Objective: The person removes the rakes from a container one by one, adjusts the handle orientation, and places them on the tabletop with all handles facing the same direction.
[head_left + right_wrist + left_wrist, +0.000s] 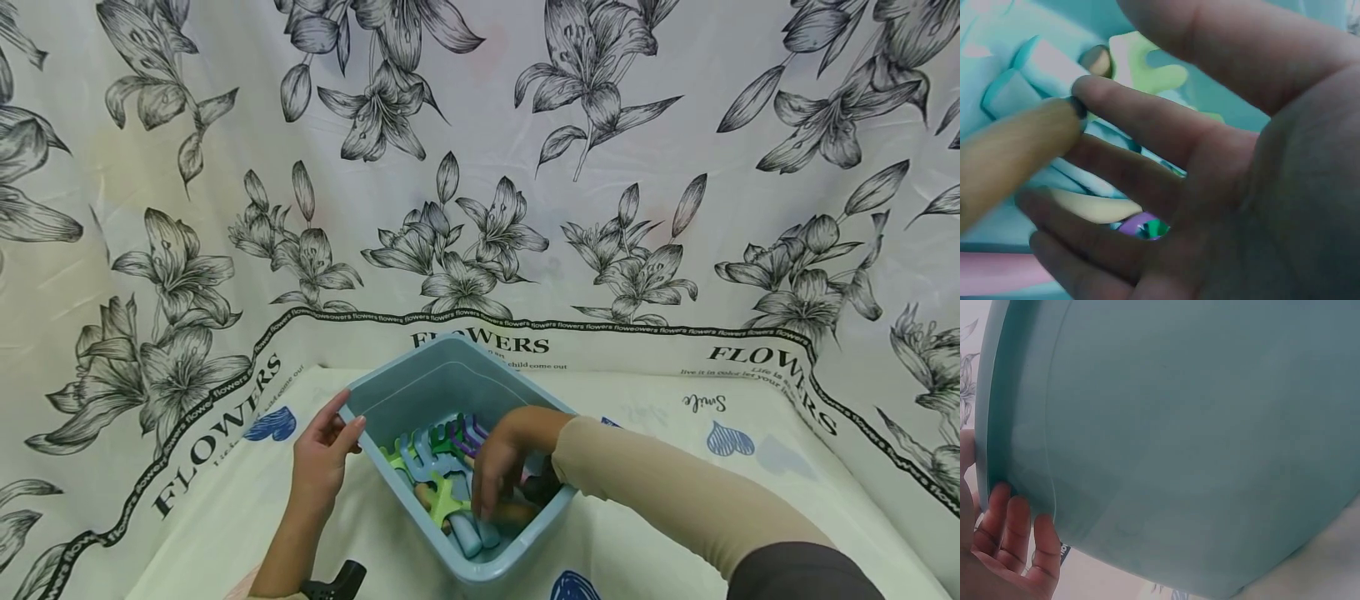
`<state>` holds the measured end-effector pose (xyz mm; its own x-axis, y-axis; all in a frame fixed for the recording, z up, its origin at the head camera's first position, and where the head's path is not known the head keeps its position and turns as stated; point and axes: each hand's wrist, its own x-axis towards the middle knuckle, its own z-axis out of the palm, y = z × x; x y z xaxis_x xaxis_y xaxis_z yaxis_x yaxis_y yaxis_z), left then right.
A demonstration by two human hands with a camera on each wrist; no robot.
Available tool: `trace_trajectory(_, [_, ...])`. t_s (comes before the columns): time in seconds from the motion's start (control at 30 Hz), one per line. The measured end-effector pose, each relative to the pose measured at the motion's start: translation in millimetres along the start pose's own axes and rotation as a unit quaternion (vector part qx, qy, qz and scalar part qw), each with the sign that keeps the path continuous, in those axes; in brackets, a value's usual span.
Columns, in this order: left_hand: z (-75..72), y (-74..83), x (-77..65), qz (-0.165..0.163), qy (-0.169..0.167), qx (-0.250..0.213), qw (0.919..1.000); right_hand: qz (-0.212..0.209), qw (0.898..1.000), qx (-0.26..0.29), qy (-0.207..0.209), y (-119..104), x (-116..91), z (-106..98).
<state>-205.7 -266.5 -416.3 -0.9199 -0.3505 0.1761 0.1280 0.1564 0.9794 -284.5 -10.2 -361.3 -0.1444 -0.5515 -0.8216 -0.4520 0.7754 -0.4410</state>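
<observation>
A blue plastic bin (442, 387) holds a jumble of toy tools. My left hand (318, 458) grips its left corner, thumb over the rim and fingers against the outside wall, as the left wrist view confirms. Inside the bin, my right hand (501, 462) reaches down with fingers extended and thumb apart. A brown wooden-looking handle (1016, 156) lies by its fingertips; whether they touch is unclear. Around it are a light blue rake-like piece (426, 458), a lime green piece (446, 502), light blue handles (467, 537) and a purple rake-like piece (470, 433).
The bin stands tilted or turned cornerwise on a white printed cloth (660, 533). Behind it hangs a white curtain (495, 125) with black flower drawings. A pink piece (1004, 275) lies at the lower left of the right wrist view.
</observation>
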Motion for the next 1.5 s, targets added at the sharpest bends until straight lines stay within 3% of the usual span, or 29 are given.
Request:
trace_trajectory(0.3, [-0.5,0.1,0.1,-0.002,0.001,0.004,1.0,-0.083,0.994,0.016,0.064,4,-13,-8])
trace_trajectory(0.67, [0.3,-2.6,0.0,0.006,0.002,0.007,1.0,-0.099,0.988,0.049,0.105,11,-25,-8])
trace_trajectory(0.83, [0.2,-2.6,-0.4,0.004,0.005,0.01,0.9999,-0.137,0.98,0.041,0.142,12,-34,-8])
trace_trajectory(0.97, [0.2,-1.5,-0.9,0.005,0.003,0.012,0.9999,-0.175,0.965,0.038,0.194,14,-46,-9])
trace_trajectory(1.23, [1.3,-0.6,-0.8,0.007,0.0,0.005,1.0,-0.214,0.924,0.077,0.309,31,-75,-6])
trace_trajectory(1.37, [1.1,-1.6,-0.7,0.007,0.002,0.006,1.0,-0.226,0.897,0.091,0.368,43,-86,-1])
trace_trajectory(1.5, [1.2,-1.3,-1.7,0.004,0.002,0.007,1.0,-0.229,0.864,0.11,0.436,53,-98,7])
